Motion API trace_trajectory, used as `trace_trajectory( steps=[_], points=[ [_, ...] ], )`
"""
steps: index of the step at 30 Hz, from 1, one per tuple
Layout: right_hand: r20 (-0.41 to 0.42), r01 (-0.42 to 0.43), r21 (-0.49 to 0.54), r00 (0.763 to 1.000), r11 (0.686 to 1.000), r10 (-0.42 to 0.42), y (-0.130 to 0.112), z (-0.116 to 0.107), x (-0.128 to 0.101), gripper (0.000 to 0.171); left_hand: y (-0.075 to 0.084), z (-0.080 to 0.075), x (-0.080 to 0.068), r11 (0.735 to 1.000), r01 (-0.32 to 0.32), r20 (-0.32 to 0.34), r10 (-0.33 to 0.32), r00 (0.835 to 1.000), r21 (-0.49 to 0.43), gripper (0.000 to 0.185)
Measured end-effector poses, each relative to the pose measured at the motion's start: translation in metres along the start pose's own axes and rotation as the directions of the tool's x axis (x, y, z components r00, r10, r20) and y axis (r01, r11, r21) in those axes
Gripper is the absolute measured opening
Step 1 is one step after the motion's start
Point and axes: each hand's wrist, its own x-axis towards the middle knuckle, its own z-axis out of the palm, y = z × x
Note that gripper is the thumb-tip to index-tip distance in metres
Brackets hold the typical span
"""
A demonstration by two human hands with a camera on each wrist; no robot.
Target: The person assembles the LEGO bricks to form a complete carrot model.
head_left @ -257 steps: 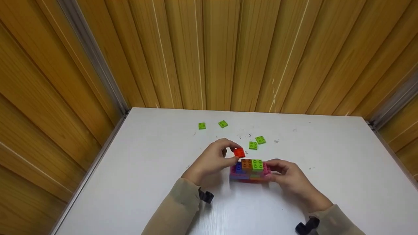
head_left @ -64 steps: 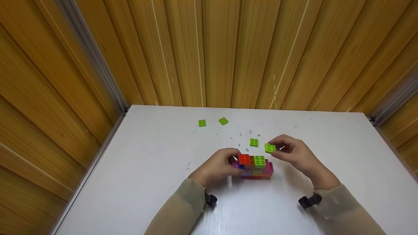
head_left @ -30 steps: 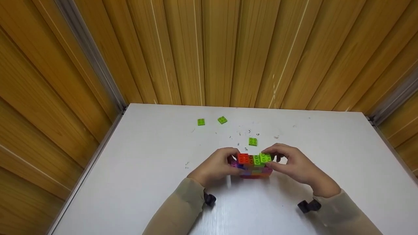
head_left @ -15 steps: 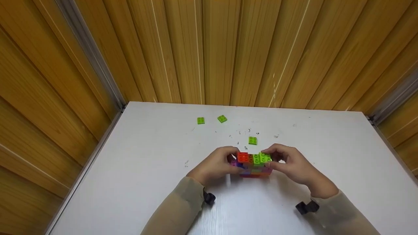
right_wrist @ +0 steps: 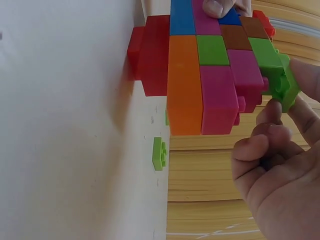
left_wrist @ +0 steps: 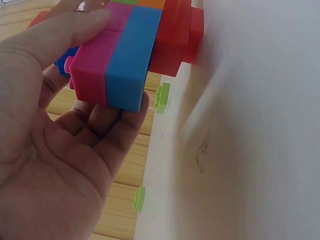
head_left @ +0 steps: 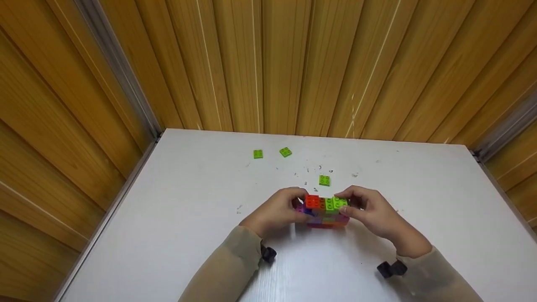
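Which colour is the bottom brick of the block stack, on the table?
Red, seen best in the right wrist view.

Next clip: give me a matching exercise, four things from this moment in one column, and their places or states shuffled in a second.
Things:
1. left hand
2. right hand
3. lone green plate
4. pair of green plates

States:
A. lying loose on the table's far side
B. steadying the brick stack at its orange-topped end
C. pinching a green brick on the stack's top
D. lying loose just beyond the stack

Pairs: 1-B, 2-C, 3-D, 4-A
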Motion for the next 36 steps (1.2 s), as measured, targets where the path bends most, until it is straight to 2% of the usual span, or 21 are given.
trace_trajectory(
  steps=[5, 10, 21, 28, 33, 36],
  points=[
    [0.012, -0.011, -0.028, 1.0, 1.0, 0.012, 0.002, 0.0, 0.002, 0.028, 0.0, -0.001, -0.001, 1.0, 0.014, -0.001, -0.014, 1.0, -0.007, 0.029],
    [0.03, -0.021, -0.01, 0.999, 1.0, 0.021, 0.008, 0.0, 0.005, 0.03, 0.0, -0.002, -0.001, 1.0, 0.031, -0.007, -0.031, 0.999, -0.005, 0.033],
    [0.031, 0.036, 0.074, 0.999, 0.997, -0.039, 0.026, 0.002, 0.007, 0.03, -0.001, -0.002, 0.001, 1.0, 0.025, 0.007, -0.025, 1.0, 0.001, 0.033],
    [0.028, 0.049, 0.047, 0.998, 0.998, -0.051, 0.035, 0.0, 0.008, 0.034, -0.002, -0.002, 0.001, 1.0, 0.02, 0.011, -0.02, 1.0, 0.013, 0.032],
    [0.072, 0.05, 0.033, 0.996, 0.998, -0.052, 0.042, -0.001, 0.01, 0.04, -0.002, -0.002, 0.001, 1.0, 0.007, 0.013, -0.007, 1.0, 0.008, 0.034],
    [0.123, 0.012, 0.08, 0.992, 0.997, -0.022, 0.046, -0.001, 0.011, 0.043, -0.002, -0.002, 0.001, 1.0, 0.001, 0.017, -0.001, 1.0, 0.006, 0.035]
  ],
)
